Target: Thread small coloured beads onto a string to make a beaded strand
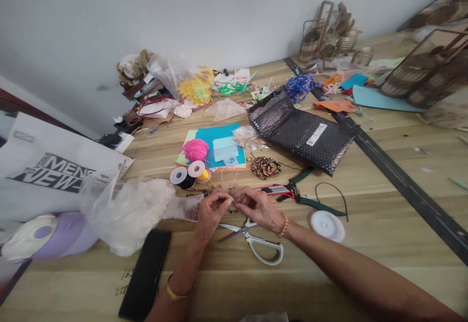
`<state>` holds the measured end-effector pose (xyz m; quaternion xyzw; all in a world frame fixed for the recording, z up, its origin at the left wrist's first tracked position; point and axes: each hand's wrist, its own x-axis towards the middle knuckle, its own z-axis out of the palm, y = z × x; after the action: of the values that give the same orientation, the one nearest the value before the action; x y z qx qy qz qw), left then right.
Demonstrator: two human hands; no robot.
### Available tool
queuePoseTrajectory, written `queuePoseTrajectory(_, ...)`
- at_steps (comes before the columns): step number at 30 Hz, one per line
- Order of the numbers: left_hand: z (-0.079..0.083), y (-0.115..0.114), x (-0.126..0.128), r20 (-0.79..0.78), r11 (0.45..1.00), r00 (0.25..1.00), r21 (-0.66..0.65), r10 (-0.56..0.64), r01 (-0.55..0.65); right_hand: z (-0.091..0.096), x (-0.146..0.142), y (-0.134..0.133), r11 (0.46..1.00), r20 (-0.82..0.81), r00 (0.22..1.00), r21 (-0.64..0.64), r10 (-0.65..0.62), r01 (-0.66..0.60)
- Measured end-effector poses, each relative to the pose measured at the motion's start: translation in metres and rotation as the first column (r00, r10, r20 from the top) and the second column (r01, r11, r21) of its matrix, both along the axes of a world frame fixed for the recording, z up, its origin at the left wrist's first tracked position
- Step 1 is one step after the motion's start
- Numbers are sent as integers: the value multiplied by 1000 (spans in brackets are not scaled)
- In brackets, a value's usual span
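Note:
My left hand [214, 209] and my right hand [259, 209] meet fingertip to fingertip above the table, both pinching what looks like a thin cord. Its exact ends are too small to make out. A beaded string [234, 210] shows just below the fingertips, partly hidden by them. Scissors [244, 231] with pale handles lie half spread beneath my hands. Beyond, a pale thread [222, 178] runs from a small clear spool [230, 160] toward the fingers. Left of my left hand is a clear bag of beads [185, 208].
A coil of multicoloured beads [266, 168], a red-and-grey cutter [274, 190], green-handled pliers [318, 205] and a white round spool [327, 226] lie to the right. Black thread [183, 178], pink yarn [195, 150], a black bubble mailer [307, 134] and a dark phone-like slab [145, 273] surround the hands.

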<state>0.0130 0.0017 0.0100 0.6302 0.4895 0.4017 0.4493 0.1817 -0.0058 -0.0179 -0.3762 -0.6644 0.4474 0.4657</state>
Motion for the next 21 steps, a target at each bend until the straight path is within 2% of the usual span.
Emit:
queuePoseTrajectory(9, 5, 0, 1, 3, 999, 999, -12, 39, -39, 3, 2, 2, 999, -9, 999, -19, -45, 45)
queuePoseTrajectory(15, 1, 3, -10, -51, 992, 992, -46, 119, -121, 3, 2, 2, 995, -40, 997, -70, -73, 70)
queuePoseTrajectory(18, 0, 6, -19, -128, 995, 987, 5, 101, -101, 2, 2, 2, 993, -50, 996, -97, -78, 73)
queuePoseTrajectory(21, 0, 9, -28, -246, 995, 968, 101, 49, -24, 1, 2, 2, 990, -47, 995, -120, -83, 77)
